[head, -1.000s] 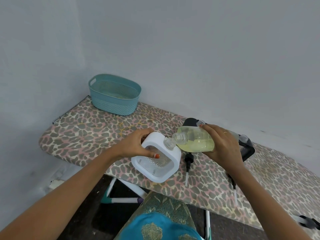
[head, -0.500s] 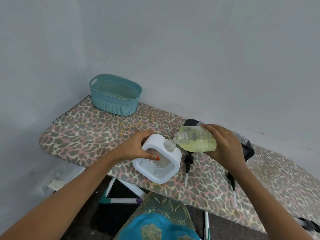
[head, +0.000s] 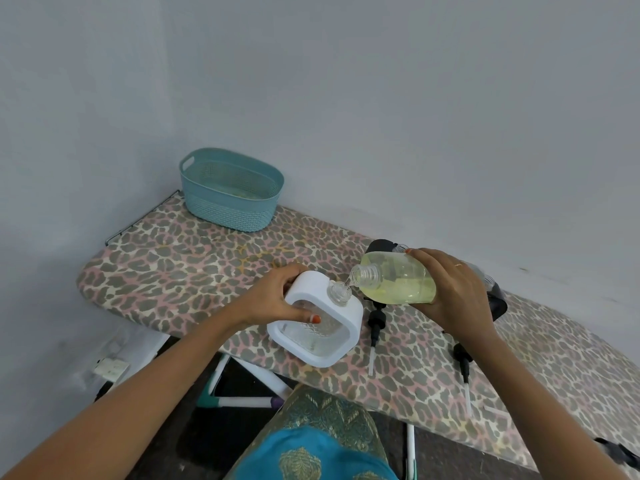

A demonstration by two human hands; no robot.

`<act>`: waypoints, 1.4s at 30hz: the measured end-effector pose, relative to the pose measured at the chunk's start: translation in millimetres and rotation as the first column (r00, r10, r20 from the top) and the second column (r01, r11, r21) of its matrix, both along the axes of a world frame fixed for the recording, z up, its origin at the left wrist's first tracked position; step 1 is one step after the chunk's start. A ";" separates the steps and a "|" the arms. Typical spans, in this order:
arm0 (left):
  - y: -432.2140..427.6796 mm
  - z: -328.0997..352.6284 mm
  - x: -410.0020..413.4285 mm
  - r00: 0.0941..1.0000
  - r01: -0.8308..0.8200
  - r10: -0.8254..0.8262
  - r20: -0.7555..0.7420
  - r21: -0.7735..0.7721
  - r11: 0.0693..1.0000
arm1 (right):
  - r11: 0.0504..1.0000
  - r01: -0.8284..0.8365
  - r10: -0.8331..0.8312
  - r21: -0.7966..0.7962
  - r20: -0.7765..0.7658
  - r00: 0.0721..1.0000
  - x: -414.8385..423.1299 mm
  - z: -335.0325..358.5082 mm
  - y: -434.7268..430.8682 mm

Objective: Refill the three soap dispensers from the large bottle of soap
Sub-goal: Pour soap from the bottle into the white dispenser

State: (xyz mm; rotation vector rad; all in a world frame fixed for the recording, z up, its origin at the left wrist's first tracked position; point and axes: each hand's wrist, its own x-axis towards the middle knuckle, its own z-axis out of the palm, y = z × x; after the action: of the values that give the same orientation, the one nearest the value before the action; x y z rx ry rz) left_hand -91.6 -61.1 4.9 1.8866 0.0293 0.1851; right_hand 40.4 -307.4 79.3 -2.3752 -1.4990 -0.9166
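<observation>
My left hand (head: 273, 295) grips a white-framed clear soap dispenser (head: 341, 336), tilted on the leopard-print ironing board (head: 166, 271). In my right hand (head: 453, 292) I hold the large clear bottle of yellow soap (head: 398, 278), tipped on its side. Its open neck is right at the dispenser's threaded opening, and a thin stream of soap runs between them. Behind my right hand stands a black holder (head: 497, 301) with other clear dispensers, mostly hidden. Two black pump heads with white tubes, one (head: 375, 323) and another (head: 464, 365), lie on the board.
A teal plastic basket (head: 230, 194) sits at the board's far left end against the grey wall. The board's front edge runs just past the dispenser, with the stand's legs (head: 242, 400) and dark floor below. My blue and gold clothing (head: 311, 445) fills the bottom centre.
The large bottle has tipped up a little and its neck has shifted slightly above the dispenser's opening. My left hand still holds the dispenser in place.
</observation>
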 end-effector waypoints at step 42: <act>-11.4 -9.6 -3.1 0.994 -0.018 0.026 0.104 -0.076 0.997 | 1.000 0.000 0.000 -0.006 0.038 0.999 4.4 8.4 -5.4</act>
State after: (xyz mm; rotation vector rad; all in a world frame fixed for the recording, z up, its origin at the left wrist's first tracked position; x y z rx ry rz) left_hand -94.6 -72.5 -4.7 1.8005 -0.0141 0.2940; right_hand 44.8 -312.8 87.6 -2.3750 -1.5180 -0.9634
